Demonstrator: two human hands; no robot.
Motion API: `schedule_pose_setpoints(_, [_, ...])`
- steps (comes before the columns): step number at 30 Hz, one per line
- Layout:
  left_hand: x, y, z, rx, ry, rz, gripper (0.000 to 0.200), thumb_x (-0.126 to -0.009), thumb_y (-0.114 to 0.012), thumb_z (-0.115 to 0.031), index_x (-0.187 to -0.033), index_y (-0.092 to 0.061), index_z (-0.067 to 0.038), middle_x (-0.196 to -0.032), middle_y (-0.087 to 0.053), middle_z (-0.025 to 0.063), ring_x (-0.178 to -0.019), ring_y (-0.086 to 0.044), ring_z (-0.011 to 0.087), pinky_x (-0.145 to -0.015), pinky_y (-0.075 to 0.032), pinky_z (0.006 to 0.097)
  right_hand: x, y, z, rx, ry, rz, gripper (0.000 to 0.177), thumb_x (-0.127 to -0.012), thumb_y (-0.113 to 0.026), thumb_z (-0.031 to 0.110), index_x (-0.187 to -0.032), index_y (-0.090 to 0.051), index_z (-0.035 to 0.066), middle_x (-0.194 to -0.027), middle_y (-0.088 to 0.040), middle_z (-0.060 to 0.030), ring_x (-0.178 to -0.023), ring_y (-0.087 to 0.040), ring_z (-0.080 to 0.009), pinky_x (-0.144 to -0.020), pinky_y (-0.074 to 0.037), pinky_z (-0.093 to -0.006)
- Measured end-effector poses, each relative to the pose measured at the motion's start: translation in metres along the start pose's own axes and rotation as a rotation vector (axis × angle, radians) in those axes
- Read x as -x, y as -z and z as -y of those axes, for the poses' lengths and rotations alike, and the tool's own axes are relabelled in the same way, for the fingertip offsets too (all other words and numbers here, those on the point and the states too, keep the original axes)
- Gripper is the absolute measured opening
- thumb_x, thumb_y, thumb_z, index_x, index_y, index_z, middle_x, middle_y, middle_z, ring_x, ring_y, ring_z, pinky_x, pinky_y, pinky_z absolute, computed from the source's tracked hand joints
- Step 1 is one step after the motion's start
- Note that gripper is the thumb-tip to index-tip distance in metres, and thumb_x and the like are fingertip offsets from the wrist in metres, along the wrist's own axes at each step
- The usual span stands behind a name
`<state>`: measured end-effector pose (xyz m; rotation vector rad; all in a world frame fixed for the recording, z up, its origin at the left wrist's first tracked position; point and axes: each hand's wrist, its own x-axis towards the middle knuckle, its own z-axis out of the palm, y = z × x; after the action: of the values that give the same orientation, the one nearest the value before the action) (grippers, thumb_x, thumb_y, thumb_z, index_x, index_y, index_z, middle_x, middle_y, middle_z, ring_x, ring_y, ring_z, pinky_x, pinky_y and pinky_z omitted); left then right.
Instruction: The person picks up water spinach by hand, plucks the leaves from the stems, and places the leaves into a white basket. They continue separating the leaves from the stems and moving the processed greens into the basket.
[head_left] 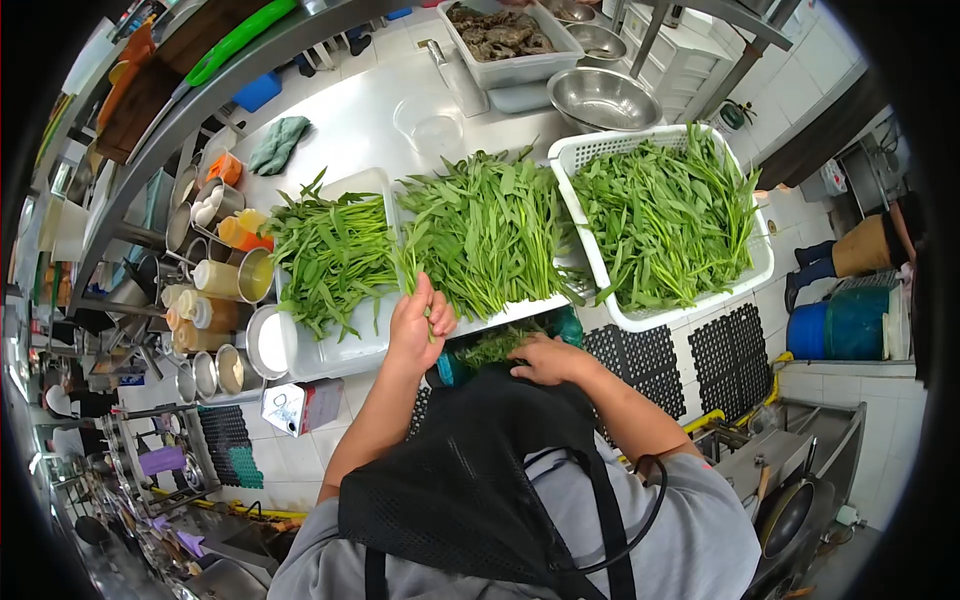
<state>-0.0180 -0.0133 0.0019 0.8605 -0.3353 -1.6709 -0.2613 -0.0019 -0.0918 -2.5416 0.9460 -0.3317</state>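
My left hand [420, 322] is closed around a few green stems, in front of the gap between the left tray and the middle pile. My right hand [545, 358] is lower, over a dark green bin [565, 325] with green scraps in it; its fingers are bent, and what they hold, if anything, is hidden. A leafy green pile [485, 230] lies in the middle. To its left, more greens [335, 250] fill part of a pale plastic tray [340, 350]. Long greens [665, 220] fill a white basket [765, 262] on the right.
Behind stand a metal bowl [603, 98] and a white tub [510, 70] of dark food. A green cloth [280, 145] lies on the steel table [350, 110]. Sauce bottles [215, 280] and small pots line the left edge. Another person's legs [860, 250] show at the right.
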Motion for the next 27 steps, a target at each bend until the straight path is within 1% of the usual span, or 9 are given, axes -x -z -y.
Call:
schedule_pose_setpoints(2, [-0.002, 0.004, 0.005, 0.06, 0.007, -0.024, 0.039, -0.098, -0.045, -0.039, -0.07, -0.04, -0.012, -0.057, -0.034, 0.0007, -0.049, -0.034, 0.0131, -0.05, -0.029, 0.0276, -0.026, 0.034, 0.002, -0.458, -0.171, 0.32, 0.028, -0.088, -0.059, 0.029, -0.099, -0.068, 0.006, -0.087, -0.068, -0.015, -0.08, -0.065, -0.0281, -0.074, -0.05, -0.0389])
schedule_pose_setpoints(4, [-0.004, 0.004, 0.008, 0.118, 0.001, -0.021, 0.041, -0.098, -0.046, -0.038, -0.067, -0.038, -0.013, -0.057, -0.036, 0.0015, -0.051, -0.036, 0.0147, -0.052, -0.031, 0.0282, -0.047, 0.052, 0.007, -0.579, -0.365, 0.076, 0.021, -0.088, -0.059, 0.023, -0.085, -0.064, 0.003, -0.073, -0.065, -0.0122, -0.067, -0.063, -0.0232, -0.064, -0.049, -0.0345])
schedule_pose_setpoints(7, [-0.007, 0.007, 0.017, 0.134, 0.016, -0.055, 0.041, -0.097, -0.049, -0.036, -0.065, -0.043, -0.01, -0.065, -0.05, 0.0063, -0.057, -0.047, 0.0204, -0.059, -0.039, 0.032, -0.073, 0.044, 0.0, -0.528, -0.413, -0.276, 0.025, -0.087, -0.059, 0.026, -0.088, -0.061, 0.001, -0.075, -0.064, -0.0187, -0.07, -0.063, -0.035, -0.064, -0.05, -0.0411])
schedule_pose_setpoints(10, [-0.012, 0.012, 0.027, -0.007, -0.009, -0.063, 0.04, -0.096, -0.05, -0.036, -0.068, -0.048, -0.008, -0.073, -0.057, 0.0088, -0.063, -0.053, 0.0201, -0.06, -0.043, 0.0315, -0.091, 0.039, -0.004, -0.258, -0.454, -0.159, 0.031, -0.085, -0.062, 0.033, -0.091, -0.06, 0.002, -0.078, -0.065, -0.021, -0.075, -0.062, -0.0404, -0.068, -0.05, -0.0472])
schedule_pose_setpoints(16, [-0.011, 0.021, 0.045, -0.309, -0.012, -0.19, 0.039, -0.097, -0.049, -0.039, -0.083, -0.057, -0.003, -0.083, -0.06, 0.0094, -0.072, -0.058, 0.0174, -0.063, -0.047, 0.0306, -0.097, 0.031, -0.008, -0.29, -0.458, -0.056, 0.039, -0.083, -0.064, 0.038, -0.096, -0.054, 0.002, -0.084, -0.065, -0.022, -0.08, -0.062, -0.0406, -0.07, -0.049, -0.0483])
schedule_pose_setpoints(18, [-0.018, 0.032, 0.059, -0.501, -0.108, -0.443, 0.039, -0.098, -0.046, -0.038, -0.092, -0.057, 0.0, -0.086, -0.059, 0.0091, -0.078, -0.057, 0.0175, -0.064, -0.047, 0.0311, -0.095, 0.038, -0.003, -0.256, -0.452, -0.086, 0.04, -0.082, -0.065, 0.038, -0.095, -0.053, 0.002, -0.084, -0.064, -0.0219, -0.08, -0.062, -0.0402, -0.069, -0.049, -0.0484])
schedule_pose_setpoints(24, [-0.035, 0.038, 0.08, -0.285, 0.097, -0.403, 0.036, -0.1, -0.041, -0.034, -0.107, -0.052, 0.0, -0.1, -0.056, 0.0099, -0.082, -0.057, 0.0175, -0.064, -0.047, 0.0318, -0.091, 0.041, 0.01, -0.079, -0.352, -0.163, 0.034, -0.081, -0.065, 0.033, -0.092, -0.051, 0.003, -0.079, -0.063, -0.0189, -0.077, -0.062, -0.0386, -0.067, -0.049, -0.0479])
schedule_pose_setpoints(26, [-0.04, 0.041, 0.081, -0.269, 0.072, -0.41, 0.033, -0.1, -0.04, -0.031, -0.105, -0.053, 0.0, -0.096, -0.058, 0.0103, -0.081, -0.057, 0.0182, -0.063, -0.047, 0.0324, -0.093, 0.039, 0.004, -0.197, -0.37, -0.107, 0.032, -0.081, -0.065, 0.032, -0.09, -0.053, 0.004, -0.078, -0.063, -0.0178, -0.076, -0.062, -0.0387, -0.066, -0.048, -0.0488])
schedule_pose_setpoints(27, [-0.044, 0.043, 0.081, -0.267, 0.089, -0.424, 0.032, -0.1, -0.04, -0.029, -0.104, -0.052, 0.0, -0.094, -0.058, 0.0101, -0.078, -0.058, 0.0186, -0.062, -0.047, 0.0324, -0.092, 0.035, -0.001, -0.256, -0.347, -0.124, 0.028, -0.08, -0.066, 0.028, -0.087, -0.054, 0.004, -0.074, -0.062, -0.0153, -0.07, -0.062, -0.0335, -0.062, -0.049, -0.0443])
